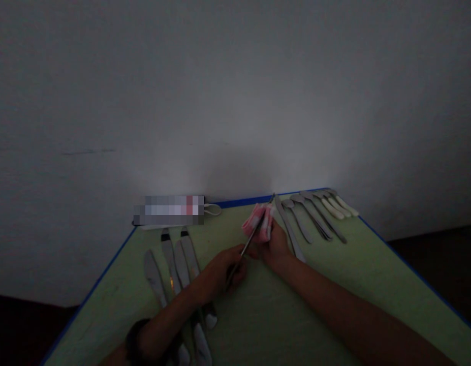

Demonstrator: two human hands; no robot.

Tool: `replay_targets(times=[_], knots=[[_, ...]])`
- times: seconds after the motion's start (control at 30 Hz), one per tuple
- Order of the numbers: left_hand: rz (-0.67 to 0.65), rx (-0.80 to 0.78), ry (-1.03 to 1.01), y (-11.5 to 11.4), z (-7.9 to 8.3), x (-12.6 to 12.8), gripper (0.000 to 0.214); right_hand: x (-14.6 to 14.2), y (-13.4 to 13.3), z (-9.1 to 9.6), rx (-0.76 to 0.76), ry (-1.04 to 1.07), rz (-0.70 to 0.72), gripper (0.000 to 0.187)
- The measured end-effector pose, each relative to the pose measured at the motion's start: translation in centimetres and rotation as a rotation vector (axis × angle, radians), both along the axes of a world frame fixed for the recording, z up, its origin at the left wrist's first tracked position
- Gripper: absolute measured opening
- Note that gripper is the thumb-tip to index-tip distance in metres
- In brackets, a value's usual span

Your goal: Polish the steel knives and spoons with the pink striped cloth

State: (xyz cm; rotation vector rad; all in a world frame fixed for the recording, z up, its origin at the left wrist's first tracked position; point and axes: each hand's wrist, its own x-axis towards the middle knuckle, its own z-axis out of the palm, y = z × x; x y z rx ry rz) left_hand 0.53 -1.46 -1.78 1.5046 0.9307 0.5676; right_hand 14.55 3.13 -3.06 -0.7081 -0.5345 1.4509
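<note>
My left hand is closed around the lower end of a slim metal table knife, which I see nearly edge-on, slanting up and away. A folded pink-and-white checked cloth wraps the knife's upper part, pinched by my right hand. The knife's tip pokes out beyond the cloth. Beneath and beside my left forearm lie several table knives, partly covered by the arm. Just right of my right hand, another long metal utensil rests on the table, its near end partly behind my wrist.
Several metal spoons and some white-handled utensils lie in a row at the back right. At the back left is a pixelated object beside a pale loop. The blue-edged green table meets a grey wall.
</note>
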Motion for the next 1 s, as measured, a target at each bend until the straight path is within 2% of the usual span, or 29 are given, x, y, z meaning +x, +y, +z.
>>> replay_targets(times=[0.07, 0.2, 0.43, 0.5, 0.6, 0.73, 0.87, 1.0], knots=[[-0.001, 0.031, 0.0, -0.3, 0.6, 0.1, 0.025, 0.3, 0.0, 0.6, -0.069, 0.105, 0.064, 0.032], [0.047, 0.066, 0.044, -0.6, 1.1, 0.4, 0.02, 0.5, -0.4, 1.2, -0.091, 0.128, 0.129, 0.036], [0.148, 0.108, 0.156, 0.1, 0.7, 0.9, 0.032, -0.1, -0.5, 1.0, -0.016, 0.113, 0.083, 0.023], [0.117, 0.128, 0.184, 0.0, 1.2, 0.9, 0.033, 0.0, -0.3, 0.9, -0.051, 0.103, 0.088, 0.022], [-0.046, 0.119, 0.152, -0.5, 2.1, 0.5, 0.025, 0.2, -0.1, 0.7, -0.174, 0.145, 0.049, 0.025], [-0.215, 0.082, 0.116, -0.8, 2.6, -0.2, 0.047, 0.2, 0.3, 0.8, -0.163, 0.203, -0.034, 0.022], [-0.249, -0.023, 0.11, -0.2, 1.9, -0.6, 0.044, 0.2, 0.4, 1.0, -0.105, 0.19, -0.019, 0.021], [-0.152, -0.096, 0.011, 0.3, 1.0, -0.4, 0.033, 0.3, -0.4, 1.1, -0.073, 0.064, 0.058, 0.03]])
